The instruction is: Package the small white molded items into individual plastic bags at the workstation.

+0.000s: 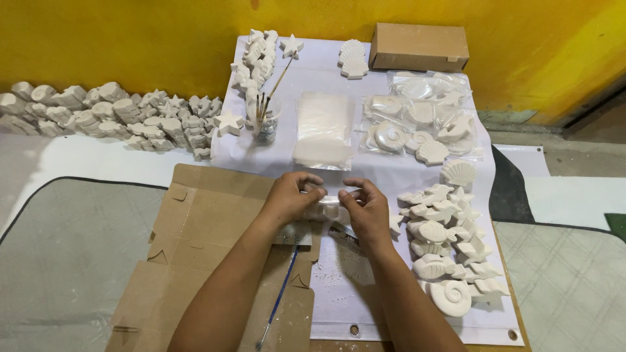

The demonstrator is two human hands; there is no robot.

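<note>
Yellow-walled floor spread, white sheet (404,176): your left hand (290,195) & right hand (365,208) both pinching a small plaster piece (331,207) in clear wrap, center, above flattened cardboard (202,228); bagging step, next needs steady seal grip.

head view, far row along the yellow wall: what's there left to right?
Heap of white plaster shapes on the floor → column of plaster pieces on the white sheet → plaster star → stack of scallop shells → closed brown cardboard box.
</note>
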